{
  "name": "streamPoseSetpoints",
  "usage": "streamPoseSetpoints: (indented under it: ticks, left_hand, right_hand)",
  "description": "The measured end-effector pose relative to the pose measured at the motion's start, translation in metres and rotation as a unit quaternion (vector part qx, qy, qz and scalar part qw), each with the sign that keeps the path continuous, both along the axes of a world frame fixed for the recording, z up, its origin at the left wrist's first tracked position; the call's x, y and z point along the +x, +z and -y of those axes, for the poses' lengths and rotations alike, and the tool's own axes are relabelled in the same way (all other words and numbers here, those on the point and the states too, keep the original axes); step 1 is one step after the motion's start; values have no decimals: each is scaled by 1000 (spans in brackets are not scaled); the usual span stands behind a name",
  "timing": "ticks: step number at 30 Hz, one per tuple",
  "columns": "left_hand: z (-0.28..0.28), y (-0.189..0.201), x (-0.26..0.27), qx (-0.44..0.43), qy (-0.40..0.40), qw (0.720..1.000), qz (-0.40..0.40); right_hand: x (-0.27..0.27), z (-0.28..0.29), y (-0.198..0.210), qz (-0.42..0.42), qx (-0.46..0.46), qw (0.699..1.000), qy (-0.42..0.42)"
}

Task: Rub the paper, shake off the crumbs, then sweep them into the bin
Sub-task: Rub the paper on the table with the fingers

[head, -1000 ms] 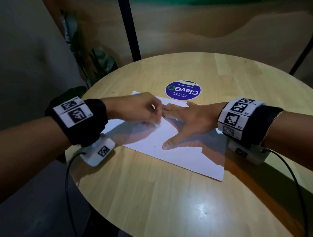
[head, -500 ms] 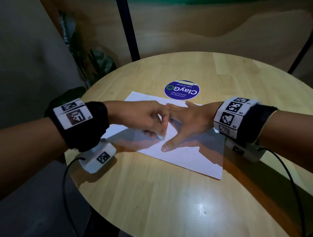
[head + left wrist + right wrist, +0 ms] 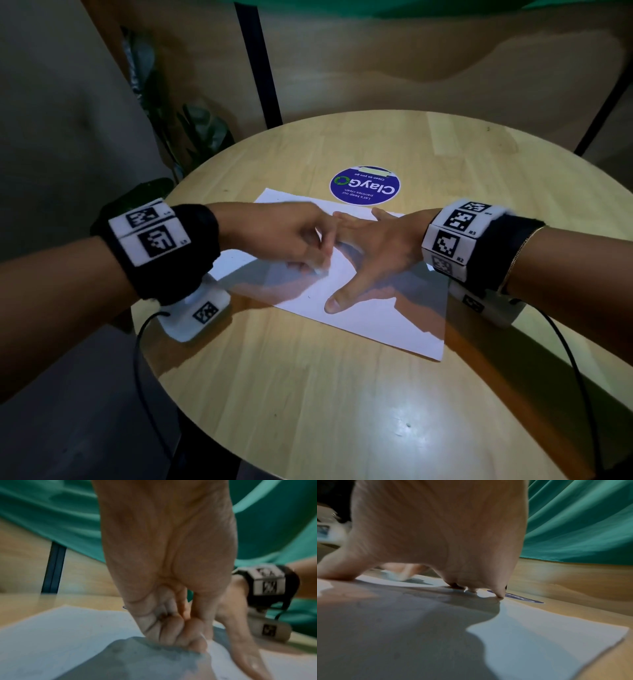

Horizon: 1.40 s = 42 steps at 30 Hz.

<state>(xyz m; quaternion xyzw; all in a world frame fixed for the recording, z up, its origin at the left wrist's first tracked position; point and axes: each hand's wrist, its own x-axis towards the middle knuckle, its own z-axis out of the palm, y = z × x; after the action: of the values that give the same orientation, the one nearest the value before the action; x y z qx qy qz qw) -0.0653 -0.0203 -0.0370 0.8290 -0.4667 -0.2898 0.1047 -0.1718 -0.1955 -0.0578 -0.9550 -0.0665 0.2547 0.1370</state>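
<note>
On round wooden table [image 3: 342, 394]: white paper [image 3: 376, 325] flat near centre, far edge just beside blue round sticker [image 3: 364, 186]. Left hand [image 3: 284, 240] over paper's middle, fingers curled, pinching small pale eraser [image 3: 320, 270] pressed onto sheet; blurred in head view. From right wrist view, eraser [image 3: 393, 576] pale and smeared against paper [image 3: 547, 635]. From left wrist view, curled fingers [image 3: 173, 632] down on paper [image 3: 60, 635], eraser itself hidden. Right hand [image 3: 376, 246] flat on paper, fingers spread and straight, thumb tip near the sheet's near edge, holding nothing. Few dark specks on paper beside thumb. Potted plant [image 3: 191, 137] behind table, left. Bin not seen.
</note>
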Motion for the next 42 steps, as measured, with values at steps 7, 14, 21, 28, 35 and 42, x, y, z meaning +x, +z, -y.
streamPoseSetpoints:
  ticks: [7,14,21,28,35,42]
  left_hand:
    - [-11,2,9,-21,26,998,45]
    - [-15,4,11,-29,34,996,80]
    - [-16,0,0,-18,-15,997,76]
    - [-20,-4,-9,-1,-49,999,-13]
    - [-24,-2,-21,11,-69,996,-46]
    - [-27,1,-27,25,-73,995,-69]
  right_hand:
    - [8,4,-8,0,-22,1000,10]
    - [7,5,-8,-4,-26,1000,8]
    - [9,5,-11,6,-15,1000,14]
    - [9,-1,-9,-1,-48,999,17]
    - [6,-4,-7,-1,-69,997,15]
    - [5,-4,-5,-6,-73,997,12]
